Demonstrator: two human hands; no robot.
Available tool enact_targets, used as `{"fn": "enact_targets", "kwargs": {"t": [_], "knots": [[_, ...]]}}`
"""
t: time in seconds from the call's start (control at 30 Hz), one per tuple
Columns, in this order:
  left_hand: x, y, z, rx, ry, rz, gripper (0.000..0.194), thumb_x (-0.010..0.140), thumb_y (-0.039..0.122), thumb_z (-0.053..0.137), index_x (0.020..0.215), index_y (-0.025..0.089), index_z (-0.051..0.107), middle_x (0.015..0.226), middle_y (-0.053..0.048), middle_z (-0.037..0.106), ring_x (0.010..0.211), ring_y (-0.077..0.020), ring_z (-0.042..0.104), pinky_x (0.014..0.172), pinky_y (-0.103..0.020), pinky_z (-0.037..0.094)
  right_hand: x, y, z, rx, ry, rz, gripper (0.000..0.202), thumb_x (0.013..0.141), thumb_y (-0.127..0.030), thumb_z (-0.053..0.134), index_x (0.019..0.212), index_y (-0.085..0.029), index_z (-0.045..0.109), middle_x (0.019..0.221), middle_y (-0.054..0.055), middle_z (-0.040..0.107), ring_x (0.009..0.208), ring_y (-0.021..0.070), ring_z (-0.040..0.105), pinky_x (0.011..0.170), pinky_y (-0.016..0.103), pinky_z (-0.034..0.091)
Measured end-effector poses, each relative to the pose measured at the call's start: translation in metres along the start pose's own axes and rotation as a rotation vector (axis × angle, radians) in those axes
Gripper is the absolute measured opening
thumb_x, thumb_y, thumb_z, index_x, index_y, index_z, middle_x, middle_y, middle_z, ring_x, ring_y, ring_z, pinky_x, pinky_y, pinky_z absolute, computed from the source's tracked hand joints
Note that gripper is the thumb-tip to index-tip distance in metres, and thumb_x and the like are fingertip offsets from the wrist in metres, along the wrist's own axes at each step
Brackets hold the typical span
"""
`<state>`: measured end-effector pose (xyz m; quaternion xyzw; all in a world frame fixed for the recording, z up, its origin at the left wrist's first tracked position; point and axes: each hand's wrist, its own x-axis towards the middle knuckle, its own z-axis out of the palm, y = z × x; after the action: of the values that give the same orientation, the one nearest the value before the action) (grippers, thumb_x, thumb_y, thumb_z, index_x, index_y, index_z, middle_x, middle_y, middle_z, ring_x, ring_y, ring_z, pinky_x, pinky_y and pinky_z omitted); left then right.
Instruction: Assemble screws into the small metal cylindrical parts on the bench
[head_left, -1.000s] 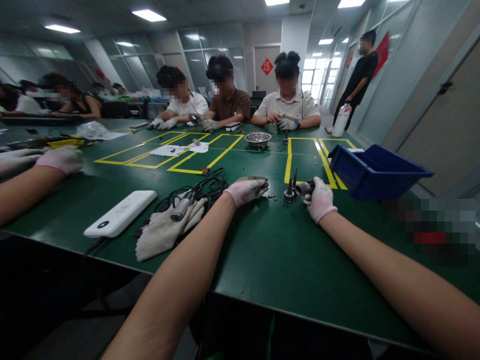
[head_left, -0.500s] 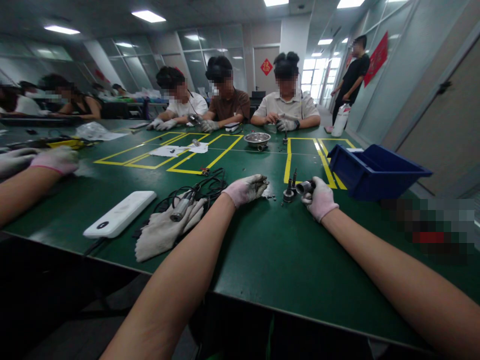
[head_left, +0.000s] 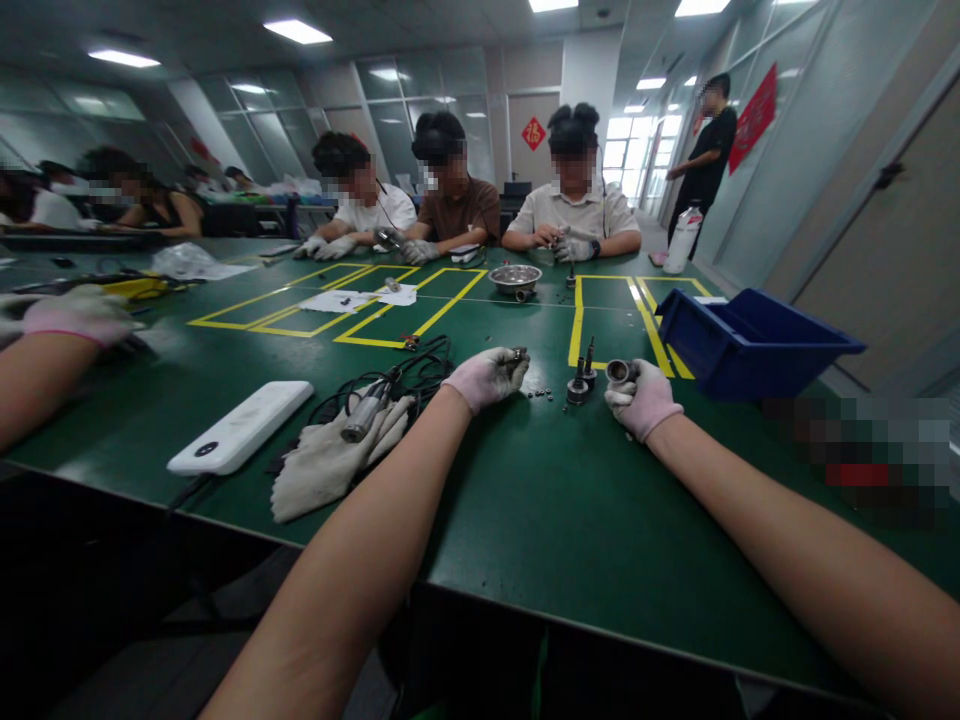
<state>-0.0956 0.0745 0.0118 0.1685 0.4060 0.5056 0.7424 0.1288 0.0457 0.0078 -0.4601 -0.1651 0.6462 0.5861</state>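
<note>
Gloved hands apart over the green table [head_left: 495,510], each gripping a metal part.
Left hand [head_left: 484,381]: fingertips pinched together on a small metal piece [head_left: 519,354]. Right hand [head_left: 646,400]: fingers clamped around a hollow metal cylinder [head_left: 619,372], its open end turned inward, apparently so the bore can be seen. Between them, shafted metal parts [head_left: 577,391] stand upright, seemingly supported by their broad bases; small loose pieces [head_left: 541,393] lie nearer the left hand. Containers: steel bowl [head_left: 514,274] beyond, contents indistinct; blue bin [head_left: 757,358] at right, its floor hidden, contents cannot be told.
</note>
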Motion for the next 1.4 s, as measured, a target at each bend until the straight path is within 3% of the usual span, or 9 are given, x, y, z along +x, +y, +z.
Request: {"fn": "enact_targets", "kwargs": {"t": [0.27, 0.47, 0.6, 0.77, 0.9, 1.0, 1.1, 1.23, 1.4], "knots": [[0.000, 0.008, -0.004, 0.013, 0.006, -0.004, 0.017, 0.086, 0.016, 0.042, 0.085, 0.012, 0.058, 0.067, -0.007, 0.060, 0.051, -0.0103, 0.055, 0.040, -0.018, 0.043, -0.001, -0.003, -0.002, 0.031, -0.079, 0.032, 0.023, 0.087, -0.023, 0.035, 0.066, -0.022, 0.026, 0.049, -0.008, 0.027, 0.032, 0.0041, 0.023, 0.027, 0.013, 0.015], [-0.002, 0.001, -0.006, 0.301, -0.042, 0.086, 0.012, 0.084, 0.016, 0.050, 0.090, 0.012, 0.060, 0.060, -0.002, 0.055, 0.038, -0.0031, 0.039, 0.032, -0.012, 0.026, -0.002, -0.002, -0.006, 0.182, -0.281, 0.123, 0.024, 0.082, -0.019, 0.035, 0.062, -0.022, 0.022, 0.046, -0.009, 0.022, 0.032, 0.0042, 0.019, 0.027, 0.014, 0.013], [-0.005, -0.005, -0.008, 0.689, -0.147, 0.240, 0.021, 0.084, 0.026, 0.054, 0.097, 0.014, 0.064, 0.055, 0.001, 0.050, 0.036, -0.0039, 0.034, 0.034, -0.015, 0.021, -0.005, -0.002, -0.003, 0.092, -0.280, 0.106, 0.025, 0.083, -0.024, 0.035, 0.061, -0.023, 0.023, 0.045, -0.008, 0.023, 0.033, 0.0050, 0.020, 0.027, 0.015, 0.014], [-0.006, -0.020, 0.003, 1.151, -0.119, 0.586, 0.026, 0.075, 0.036, 0.062, 0.085, 0.013, 0.070, 0.059, -0.001, 0.058, 0.047, -0.0081, 0.043, 0.044, -0.020, 0.030, -0.011, 0.002, 0.004, -0.219, -0.082, -0.169, 0.021, 0.082, -0.029, 0.046, 0.065, -0.022, 0.035, 0.049, -0.006, 0.038, 0.036, 0.0071, 0.034, 0.029, 0.016, 0.020], [-0.012, -0.026, 0.010, 1.289, -0.167, 0.670, 0.027, 0.072, 0.037, 0.063, 0.088, 0.016, 0.071, 0.076, -0.004, 0.067, 0.063, -0.0130, 0.054, 0.055, -0.022, 0.039, -0.020, 0.009, 0.004, -0.388, -0.030, -0.403, 0.018, 0.080, -0.032, 0.051, 0.068, -0.021, 0.045, 0.053, -0.004, 0.044, 0.042, 0.0075, 0.040, 0.034, 0.017, 0.027], [-0.011, -0.026, 0.006, 1.410, -0.122, 0.735, 0.027, 0.071, 0.038, 0.065, 0.088, 0.019, 0.072, 0.079, -0.005, 0.068, 0.067, -0.0158, 0.057, 0.060, -0.023, 0.041, -0.031, 0.015, 0.005, -0.607, -0.027, -0.717, 0.018, 0.079, -0.034, 0.056, 0.069, -0.020, 0.051, 0.060, -0.002, 0.050, 0.054, 0.0093, 0.048, 0.044, 0.018, 0.034], [-0.002, -0.024, -0.002, 1.417, -0.073, 0.708, 0.026, 0.073, 0.038, 0.063, 0.087, 0.019, 0.072, 0.080, -0.005, 0.068, 0.069, -0.0166, 0.059, 0.062, -0.023, 0.042, -0.043, 0.022, 0.008, -0.772, -0.038, -0.967, 0.017, 0.081, -0.035, 0.055, 0.073, -0.021, 0.056, 0.067, 0.000, 0.056, 0.064, 0.0122, 0.052, 0.056, 0.021, 0.039], [0.011, -0.018, -0.011, 1.287, -0.043, 0.621, 0.026, 0.074, 0.035, 0.059, 0.088, 0.015, 0.069, 0.074, -0.006, 0.066, 0.064, -0.0151, 0.058, 0.058, -0.021, 0.042, -0.049, 0.030, 0.010, -0.885, -0.085, -1.041, 0.015, 0.082, -0.034, 0.055, 0.075, -0.021, 0.059, 0.066, 0.000, 0.058, 0.064, 0.0143, 0.053, 0.062, 0.024, 0.038], [0.017, -0.013, -0.016, 1.147, 0.024, 0.557, 0.022, 0.069, 0.017, 0.059, 0.089, 0.016, 0.068, 0.068, -0.004, 0.064, 0.051, -0.0113, 0.052, 0.049, -0.020, 0.038, -0.038, 0.030, 0.006, -1.109, -0.132, -1.114, 0.021, 0.086, -0.036, 0.049, 0.077, -0.021, 0.059, 0.072, 0.002, 0.061, 0.068, 0.0155, 0.053, 0.064, 0.026, 0.038]]}}
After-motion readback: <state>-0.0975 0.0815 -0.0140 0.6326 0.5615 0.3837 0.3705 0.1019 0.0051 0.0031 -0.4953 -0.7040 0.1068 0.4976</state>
